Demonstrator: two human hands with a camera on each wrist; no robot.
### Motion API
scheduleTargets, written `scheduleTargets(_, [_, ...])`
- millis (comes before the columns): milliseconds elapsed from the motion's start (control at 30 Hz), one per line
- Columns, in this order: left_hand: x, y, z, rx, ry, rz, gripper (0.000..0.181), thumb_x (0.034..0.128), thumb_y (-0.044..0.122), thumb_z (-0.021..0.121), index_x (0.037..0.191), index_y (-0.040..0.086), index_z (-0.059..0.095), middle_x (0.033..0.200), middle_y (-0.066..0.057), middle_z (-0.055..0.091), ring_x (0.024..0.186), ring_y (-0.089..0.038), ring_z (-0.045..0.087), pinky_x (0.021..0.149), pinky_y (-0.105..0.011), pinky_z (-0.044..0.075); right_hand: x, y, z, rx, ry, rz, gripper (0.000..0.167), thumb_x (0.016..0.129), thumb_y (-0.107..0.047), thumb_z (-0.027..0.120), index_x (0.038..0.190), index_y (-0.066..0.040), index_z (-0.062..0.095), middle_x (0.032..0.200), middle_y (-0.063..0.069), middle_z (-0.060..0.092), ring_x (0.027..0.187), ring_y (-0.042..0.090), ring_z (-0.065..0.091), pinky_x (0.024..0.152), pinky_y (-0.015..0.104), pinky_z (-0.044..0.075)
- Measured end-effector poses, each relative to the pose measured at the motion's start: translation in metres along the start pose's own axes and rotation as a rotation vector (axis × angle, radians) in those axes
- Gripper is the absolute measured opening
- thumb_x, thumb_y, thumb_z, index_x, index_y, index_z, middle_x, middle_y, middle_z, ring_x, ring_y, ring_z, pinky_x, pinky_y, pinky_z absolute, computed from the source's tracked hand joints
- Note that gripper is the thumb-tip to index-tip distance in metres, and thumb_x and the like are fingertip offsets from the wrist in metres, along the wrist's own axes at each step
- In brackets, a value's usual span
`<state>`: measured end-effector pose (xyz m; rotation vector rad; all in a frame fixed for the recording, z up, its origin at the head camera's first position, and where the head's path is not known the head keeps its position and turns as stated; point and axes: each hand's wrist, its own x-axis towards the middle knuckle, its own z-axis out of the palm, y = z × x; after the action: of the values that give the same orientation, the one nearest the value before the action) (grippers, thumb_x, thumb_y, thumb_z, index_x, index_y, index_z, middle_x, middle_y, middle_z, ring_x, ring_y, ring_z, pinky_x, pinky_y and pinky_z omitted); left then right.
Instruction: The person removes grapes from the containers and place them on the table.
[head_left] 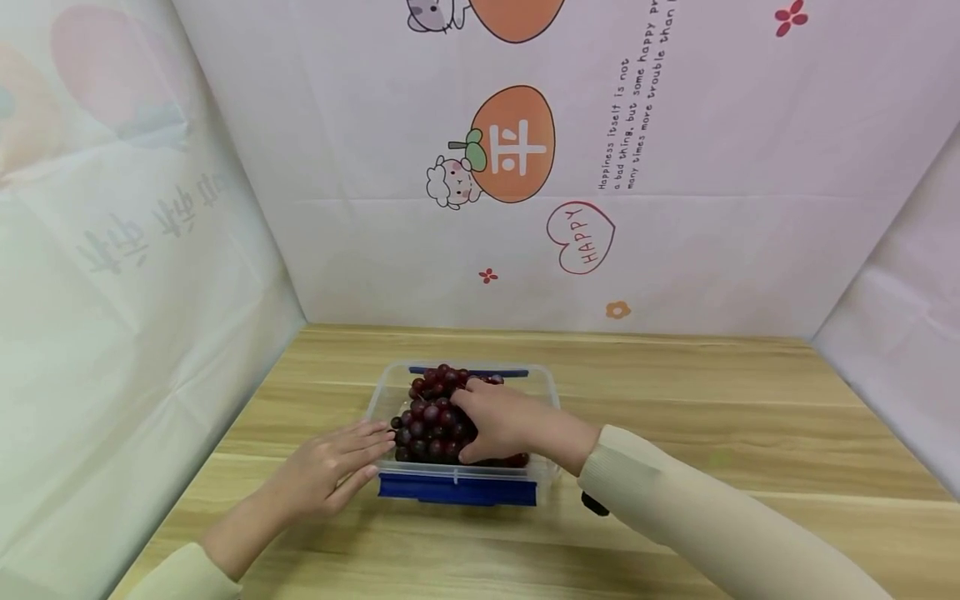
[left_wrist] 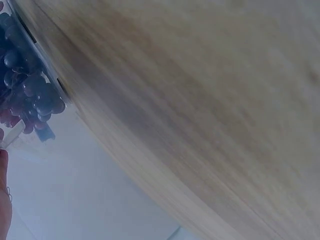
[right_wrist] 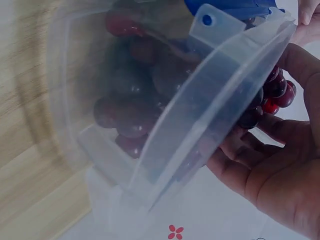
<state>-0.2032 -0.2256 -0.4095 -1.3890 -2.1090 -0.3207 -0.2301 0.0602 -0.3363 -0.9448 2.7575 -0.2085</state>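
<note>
A clear plastic box [head_left: 456,472] with blue clips stands on the wooden table, holding dark red grapes [head_left: 431,425]. My right hand [head_left: 498,421] reaches in over the box's right part, its fingers curled round grapes; the right wrist view shows the same hand [right_wrist: 285,160] with grapes [right_wrist: 275,92] against the fingers. My left hand [head_left: 326,471] lies with fairly straight fingers against the box's left side. Only an edge of that hand [left_wrist: 4,200] shows in the left wrist view, beside the box and its grapes [left_wrist: 32,95].
The wooden table [head_left: 720,400] extends round the box. White printed cloth [head_left: 375,208] stands behind it and at both sides. A blue clip [head_left: 457,489] hangs outward at the box's near side.
</note>
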Motion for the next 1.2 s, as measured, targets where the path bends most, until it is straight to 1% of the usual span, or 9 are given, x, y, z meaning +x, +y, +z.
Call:
scheduleTargets(200, [-0.001,0.0,0.0,-0.006,-0.013,-0.018,0.047,0.107,0.029,0.034,0.118,0.0,0.068,0.121,-0.014,0.066,0.113,-0.034,0.061,0.09,-0.047,0.052,0.006,-0.005,0.0,-0.004,-0.014,0.038,0.073,0.08,-0.036,0.077,0.141,-0.011,0.047,0.132,0.011,0.05,0.094,0.02,0.06,0.08,0.036,0.054])
scheduleTargets(267, [-0.001,0.0,0.0,-0.006,-0.016,-0.023,0.047,0.1069,0.03,0.034,0.118,0.0,0.068,0.121,-0.014,0.066,0.113,-0.034,0.061,0.091,-0.047,0.052,0.007,-0.006,0.001,-0.008,-0.008,0.042,0.073,0.08,-0.038,0.078,0.14,-0.01,0.048,0.131,0.012,0.05,0.098,0.022,0.06,0.082,0.037,0.054])
scheduleTargets(433, [-0.001,0.001,0.0,-0.014,-0.029,-0.041,0.046,0.1068,0.03,0.035,0.119,0.001,0.068,0.122,-0.014,0.065,0.114,-0.033,0.06,0.094,-0.045,0.051,0.01,-0.007,0.002,0.011,0.03,0.049,0.076,0.076,-0.044,0.082,0.137,-0.011,0.052,0.131,0.009,0.053,0.116,0.025,0.054,0.096,0.041,0.048])
scheduleTargets(500, [-0.001,0.001,-0.001,-0.017,-0.028,-0.043,0.046,0.1068,0.03,0.035,0.119,0.001,0.068,0.122,-0.014,0.065,0.115,-0.032,0.06,0.094,-0.045,0.051,0.01,-0.007,0.002,0.024,0.031,0.056,0.076,0.076,-0.043,0.082,0.138,-0.01,0.051,0.131,0.009,0.053,0.116,0.025,0.054,0.097,0.041,0.048])
scheduleTargets(633, [-0.001,0.0,0.0,-0.013,-0.013,-0.025,0.042,0.106,0.028,0.038,0.119,0.001,0.068,0.121,-0.015,0.065,0.115,-0.032,0.06,0.09,-0.047,0.052,0.01,-0.009,0.003,0.036,0.022,0.077,0.075,0.077,-0.038,0.081,0.139,-0.008,0.049,0.129,0.012,0.051,0.102,0.023,0.059,0.083,0.037,0.054])
scheduleTargets(767, [-0.002,0.0,0.001,-0.011,-0.01,-0.026,0.043,0.1061,0.028,0.038,0.118,0.001,0.069,0.121,-0.015,0.066,0.115,-0.031,0.06,0.094,-0.043,0.051,0.011,-0.013,0.005,0.027,0.052,0.089,0.072,0.076,-0.039,0.081,0.134,-0.006,0.051,0.121,0.013,0.053,0.088,0.021,0.06,0.073,0.034,0.055])
scheduleTargets(1000, [-0.003,0.001,0.001,-0.018,-0.038,-0.056,0.048,0.107,0.032,0.033,0.118,0.001,0.069,0.122,-0.014,0.065,0.116,-0.032,0.059,0.092,-0.048,0.051,0.014,-0.018,0.008,-0.037,0.082,0.1,0.088,0.073,-0.058,0.078,0.136,-0.004,0.05,0.124,0.015,0.054,0.101,0.026,0.061,0.083,0.037,0.056])
scheduleTargets(1067, [-0.003,0.002,0.001,-0.022,-0.045,-0.066,0.048,0.1068,0.032,0.034,0.118,0.002,0.069,0.123,-0.014,0.065,0.116,-0.033,0.059,0.094,-0.047,0.05,0.014,-0.017,0.008,-0.04,0.084,0.093,0.085,0.073,-0.056,0.079,0.135,-0.004,0.051,0.123,0.014,0.056,0.103,0.026,0.061,0.086,0.038,0.055])
scheduleTargets(1200, [-0.003,0.002,0.0,-0.03,-0.054,-0.075,0.042,0.1057,0.03,0.039,0.12,0.002,0.068,0.124,-0.014,0.064,0.116,-0.034,0.059,0.095,-0.046,0.05,0.014,-0.016,0.007,-0.008,0.074,0.076,0.076,0.076,-0.044,0.082,0.134,-0.005,0.052,0.12,0.011,0.06,0.107,0.025,0.059,0.089,0.037,0.053])
